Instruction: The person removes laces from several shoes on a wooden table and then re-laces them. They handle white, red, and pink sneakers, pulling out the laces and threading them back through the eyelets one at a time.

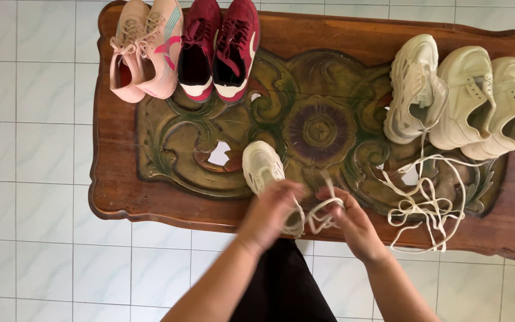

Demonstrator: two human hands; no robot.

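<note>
- White floor tiles (31, 149) surround a carved dark wooden table (329, 48) with a painted flower at its centre.
- Below-left of that flower lies a cream mesh sneaker (261, 167), long axis running toe-away, heel toward the person.
- Left hand (269, 211) clenches over the sneaker's heel end; right hand (353, 223) pinches a cream shoelace (323, 211).
- Right of the flower: three cream sneakers (460, 98), loose laces (424, 203).
- Upper left: pink pair (144, 48), dark red pair (219, 48).

Left hand (272, 209) and right hand (350, 220) meet, fingers curled (grip closed).
</note>
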